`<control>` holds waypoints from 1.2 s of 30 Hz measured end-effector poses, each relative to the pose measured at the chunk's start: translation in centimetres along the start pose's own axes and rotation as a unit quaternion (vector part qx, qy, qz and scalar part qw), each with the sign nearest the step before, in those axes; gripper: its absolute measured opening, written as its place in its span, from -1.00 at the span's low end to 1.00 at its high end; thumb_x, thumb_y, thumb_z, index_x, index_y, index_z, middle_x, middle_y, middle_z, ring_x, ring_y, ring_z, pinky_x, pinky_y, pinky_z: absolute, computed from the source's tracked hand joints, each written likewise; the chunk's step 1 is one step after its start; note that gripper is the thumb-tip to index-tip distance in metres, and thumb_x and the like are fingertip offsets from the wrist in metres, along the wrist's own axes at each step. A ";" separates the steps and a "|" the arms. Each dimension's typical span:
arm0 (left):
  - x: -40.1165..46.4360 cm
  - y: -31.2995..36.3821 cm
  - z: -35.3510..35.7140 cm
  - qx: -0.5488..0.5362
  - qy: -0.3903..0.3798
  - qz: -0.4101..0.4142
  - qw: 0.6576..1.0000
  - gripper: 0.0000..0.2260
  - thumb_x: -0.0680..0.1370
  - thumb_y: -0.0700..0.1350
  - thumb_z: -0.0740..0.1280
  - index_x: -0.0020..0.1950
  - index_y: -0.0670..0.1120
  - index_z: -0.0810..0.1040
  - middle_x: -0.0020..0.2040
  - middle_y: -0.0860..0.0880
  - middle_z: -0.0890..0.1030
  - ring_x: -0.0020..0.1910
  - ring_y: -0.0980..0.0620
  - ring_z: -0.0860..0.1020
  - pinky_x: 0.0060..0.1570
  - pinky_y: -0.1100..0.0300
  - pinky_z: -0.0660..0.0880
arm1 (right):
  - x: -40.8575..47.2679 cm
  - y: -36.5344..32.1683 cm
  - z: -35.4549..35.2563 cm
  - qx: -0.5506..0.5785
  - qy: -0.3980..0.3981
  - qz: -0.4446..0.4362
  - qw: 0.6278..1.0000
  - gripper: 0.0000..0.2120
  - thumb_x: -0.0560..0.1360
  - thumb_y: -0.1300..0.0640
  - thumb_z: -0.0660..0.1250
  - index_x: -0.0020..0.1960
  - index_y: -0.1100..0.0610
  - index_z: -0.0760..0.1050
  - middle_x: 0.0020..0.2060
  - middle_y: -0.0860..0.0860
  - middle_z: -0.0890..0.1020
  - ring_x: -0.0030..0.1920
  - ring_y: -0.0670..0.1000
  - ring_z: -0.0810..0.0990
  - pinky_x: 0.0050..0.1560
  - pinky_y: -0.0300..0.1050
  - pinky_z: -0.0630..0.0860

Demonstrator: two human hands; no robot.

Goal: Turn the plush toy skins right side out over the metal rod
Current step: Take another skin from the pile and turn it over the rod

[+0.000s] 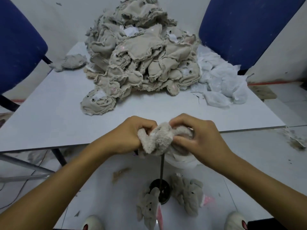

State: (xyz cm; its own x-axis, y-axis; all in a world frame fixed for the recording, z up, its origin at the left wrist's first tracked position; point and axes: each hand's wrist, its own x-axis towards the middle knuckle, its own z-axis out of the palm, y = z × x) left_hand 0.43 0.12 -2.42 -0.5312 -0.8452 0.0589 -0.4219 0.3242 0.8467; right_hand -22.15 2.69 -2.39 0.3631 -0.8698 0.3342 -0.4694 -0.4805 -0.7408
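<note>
both hands working one plush skin (159,138) over the metal rod (161,170), at 6 o'clock off the desk edge.

left hand (131,135) and right hand (196,136) each clamped on the skin, fingers curled into the fabric; fluffy side largely out, so this piece looks mostly turned, a judgement. rod runs down to a round dark base (160,191) on the floor. done: two turned skins on the floor, one (148,208) at the base, one (187,196) beside it toward 5 o'clock. left: a big heap of inside-out skins (141,52) at 12 o'clock on the desk (49,113), too many to count, plus one stray skin (73,61) at 10 o'clock. two blue chairs, one (18,42) at 10 and one (240,29) at 2 o'clock.
</note>
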 end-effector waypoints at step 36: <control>1.0 0.4 -0.9 -0.080 -0.013 0.000 0.997 -0.79 0.27 -0.27 0.57 -0.16 -0.11 0.66 -0.19 -0.02 0.68 -0.16 0.07 0.65 -0.12 0.19 0.56 | -0.1 -0.4 0.8 -0.067 0.058 -0.074 0.993 -0.82 0.42 0.09 0.47 -0.01 0.13 0.68 -0.19 -0.06 0.66 -0.18 -0.06 0.57 -0.15 -0.13 0.49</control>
State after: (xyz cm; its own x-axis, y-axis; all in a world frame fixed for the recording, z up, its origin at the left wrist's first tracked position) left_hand 0.40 -1.04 -1.54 -0.5509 -0.8332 0.0469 -0.3009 0.2507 0.9201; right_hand -21.42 3.06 -2.60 0.3442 -0.7917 0.5046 -0.5239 -0.6080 -0.5965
